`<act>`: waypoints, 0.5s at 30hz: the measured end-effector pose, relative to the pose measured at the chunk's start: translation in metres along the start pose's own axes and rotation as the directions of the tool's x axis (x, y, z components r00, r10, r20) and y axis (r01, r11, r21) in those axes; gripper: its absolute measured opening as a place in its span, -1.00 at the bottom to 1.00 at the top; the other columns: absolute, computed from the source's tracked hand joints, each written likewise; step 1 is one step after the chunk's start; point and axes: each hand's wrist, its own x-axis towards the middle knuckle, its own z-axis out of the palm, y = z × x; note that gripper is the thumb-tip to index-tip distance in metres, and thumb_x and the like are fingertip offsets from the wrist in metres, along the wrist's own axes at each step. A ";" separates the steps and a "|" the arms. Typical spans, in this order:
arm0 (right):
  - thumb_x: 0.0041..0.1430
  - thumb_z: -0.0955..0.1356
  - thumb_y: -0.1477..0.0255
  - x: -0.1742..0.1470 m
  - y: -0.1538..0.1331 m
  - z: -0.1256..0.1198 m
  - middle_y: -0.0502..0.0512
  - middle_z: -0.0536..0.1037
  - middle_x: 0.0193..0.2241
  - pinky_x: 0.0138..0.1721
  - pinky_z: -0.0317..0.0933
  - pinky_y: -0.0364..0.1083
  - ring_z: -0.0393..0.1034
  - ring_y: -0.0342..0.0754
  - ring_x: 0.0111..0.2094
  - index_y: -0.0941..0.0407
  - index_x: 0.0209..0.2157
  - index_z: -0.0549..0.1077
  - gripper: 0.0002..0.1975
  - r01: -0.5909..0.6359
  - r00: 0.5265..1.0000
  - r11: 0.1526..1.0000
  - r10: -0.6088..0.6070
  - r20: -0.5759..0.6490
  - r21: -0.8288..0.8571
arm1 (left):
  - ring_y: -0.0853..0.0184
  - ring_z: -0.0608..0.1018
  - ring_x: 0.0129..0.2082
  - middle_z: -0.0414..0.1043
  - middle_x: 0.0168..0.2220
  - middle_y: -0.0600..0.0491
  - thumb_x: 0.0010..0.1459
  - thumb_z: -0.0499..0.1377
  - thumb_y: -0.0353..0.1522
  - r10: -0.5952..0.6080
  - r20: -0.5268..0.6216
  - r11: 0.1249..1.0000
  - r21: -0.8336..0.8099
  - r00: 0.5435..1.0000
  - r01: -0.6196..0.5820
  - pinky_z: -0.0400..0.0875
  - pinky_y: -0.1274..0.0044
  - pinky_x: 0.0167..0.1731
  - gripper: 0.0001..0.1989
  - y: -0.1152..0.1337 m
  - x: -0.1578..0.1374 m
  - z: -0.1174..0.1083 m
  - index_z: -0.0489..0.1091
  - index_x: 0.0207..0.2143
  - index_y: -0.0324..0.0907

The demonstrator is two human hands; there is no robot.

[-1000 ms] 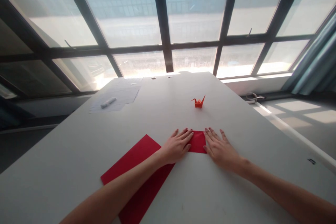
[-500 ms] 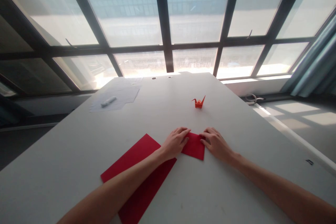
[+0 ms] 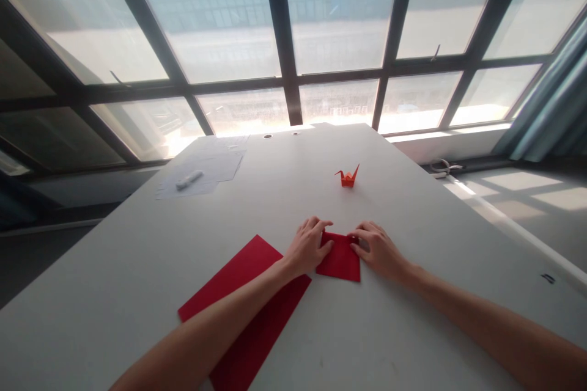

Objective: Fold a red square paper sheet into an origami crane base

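- Sunlit room; dark-framed window [image 3: 339, 6] behind the far end of a long white smooth-topped bench [image 3: 275, 195], blue-grey cloth curtain [image 3: 545, 122] at the right.
- Work piece: small, roughly square red paper piece [image 3: 340, 263], seemingly folded, lying on the bench between the two hands, near edge toward the person.
- Left hand [image 3: 308, 245]: thumb laid on the near face of the piece at its upper left, forefinger extended past the far edge and apart from the thumb. Remaining fingers are hidden behind; whether they grip cannot be told.
- Right hand [image 3: 373, 250]: curled, thumb and forefinger pinching the upper right corner of the piece.
- Adjacent: large red paper sheet [image 3: 241, 269], flat and set askew, partly under the left forearm, its right corner just beside the work piece.
- Beyond the hands: small orange-red folded paper crane [image 3: 348, 180], upright, untouched.
- Far left: thin white paper sheets [image 3: 224, 165] bearing a white, roughly cylindrical object [image 3: 189, 180].
- Step in hand, as judged: handling the far edge and corners of the piece at a fold.
- Next move, as judged: calls for both corners held level and edges matched before any crease is pressed.
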 end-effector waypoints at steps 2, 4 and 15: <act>0.23 0.32 0.46 0.000 0.000 0.000 0.10 0.50 -0.23 -0.04 0.21 0.01 0.37 0.02 -0.14 0.06 -0.16 0.54 -0.81 0.008 1.000 1.000 -0.008 0.003 -0.001 | 0.19 0.42 -0.05 0.34 -0.13 0.01 0.14 0.21 -0.39 0.003 0.009 1.000 0.002 1.000 -0.003 0.29 0.31 0.05 -0.71 -0.001 0.000 0.001 0.41 -0.05 -0.07; 0.23 0.32 0.46 0.000 0.001 0.000 0.11 0.50 -0.23 -0.03 0.21 0.02 0.37 0.03 -0.14 0.06 -0.15 0.54 -0.81 0.012 1.000 1.000 -0.012 0.007 0.000 | 0.19 0.42 -0.08 0.34 -0.15 0.02 0.13 0.22 -0.39 0.005 0.014 1.000 -0.001 1.000 -0.005 0.30 0.32 0.04 -0.80 -0.002 0.000 0.001 0.44 -0.15 -0.08; 0.21 0.34 0.44 -0.001 -0.003 0.000 0.08 0.49 -0.29 -0.07 0.21 -0.03 0.36 0.00 -0.19 0.08 -0.26 0.52 -0.89 -0.030 0.999 0.995 0.027 -0.033 -0.099 | 0.22 0.41 -0.01 0.39 -0.04 0.01 0.28 0.08 -0.38 0.022 -0.096 1.000 0.006 0.995 -0.021 0.29 0.33 0.06 -0.74 0.002 0.001 -0.005 0.37 0.01 -0.06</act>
